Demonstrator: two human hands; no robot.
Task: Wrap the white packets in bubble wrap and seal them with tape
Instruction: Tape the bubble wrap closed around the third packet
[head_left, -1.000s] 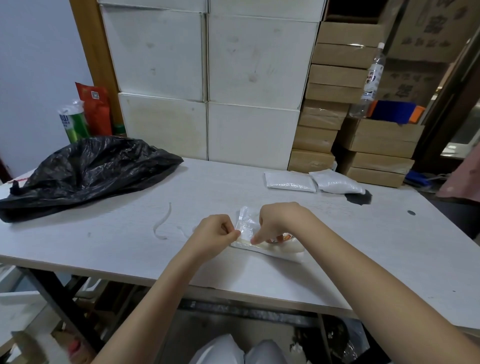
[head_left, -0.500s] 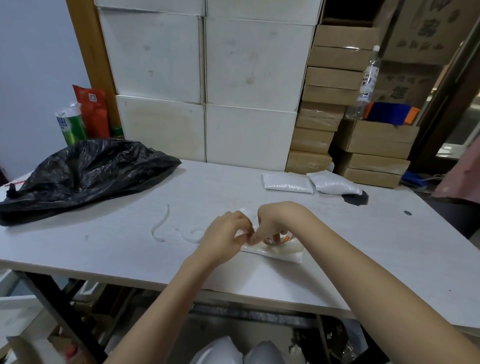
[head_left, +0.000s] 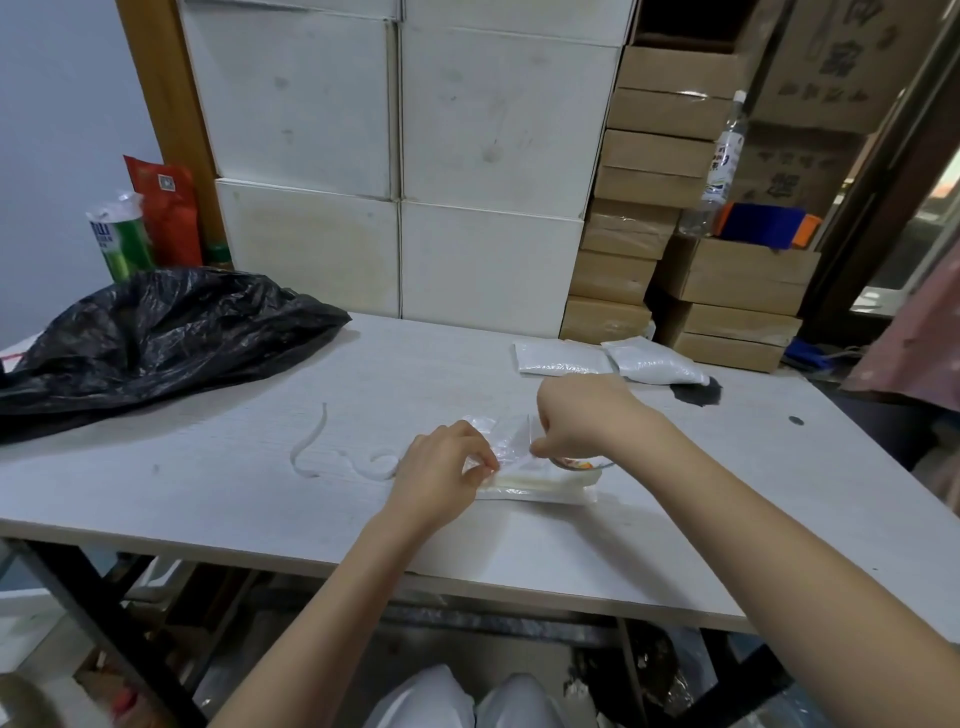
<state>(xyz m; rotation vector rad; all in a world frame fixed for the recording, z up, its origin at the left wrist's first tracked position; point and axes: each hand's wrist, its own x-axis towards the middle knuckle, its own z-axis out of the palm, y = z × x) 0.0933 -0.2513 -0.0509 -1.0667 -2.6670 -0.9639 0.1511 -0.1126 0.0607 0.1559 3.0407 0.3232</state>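
Left hand: the left hand (head_left: 441, 467) sits at the bundle's left end, its fingers (head_left: 480, 460) curled and pinching the edge of the clear film.
Right hand: the right hand (head_left: 582, 415) is curled over the top of the bundle, its fingers (head_left: 540, 448) pinching a raised flap of wrap; part of a tape roll (head_left: 584, 462) shows just under it, and whether the hand holds it I cannot tell.
Bundle: the bundle (head_left: 535, 488), a packet partly covered in bubble wrap (head_left: 506, 441), lies on the desk (head_left: 675, 545) near its front edge, between the two hands.
Handling: the wrap looks thin, light and springy, so it will likely lift open unless pinned until tape goes on. The packet looks like a soft, grain-filled pouch that would sag and shift if lifted by one end. Best held flat by the long edges, pressing the flap down at the seam.
Spare packets: two white packets (head_left: 561, 358) lie side by side, touching, at the back of the desk, well apart from the bundle and not yet wrapped.
Strip: a curled white strip (head_left: 311, 447) lies just left of the left hand.
Bag: a crumpled black bag (head_left: 156, 332) lies at the left end of the desk; its contents are hidden.
Boxes: closed white boxes (head_left: 493, 130) and brown cartons (head_left: 660, 156) are stacked behind the desk, their contents unseen; a clear bottle (head_left: 722, 161) stands among the cartons.
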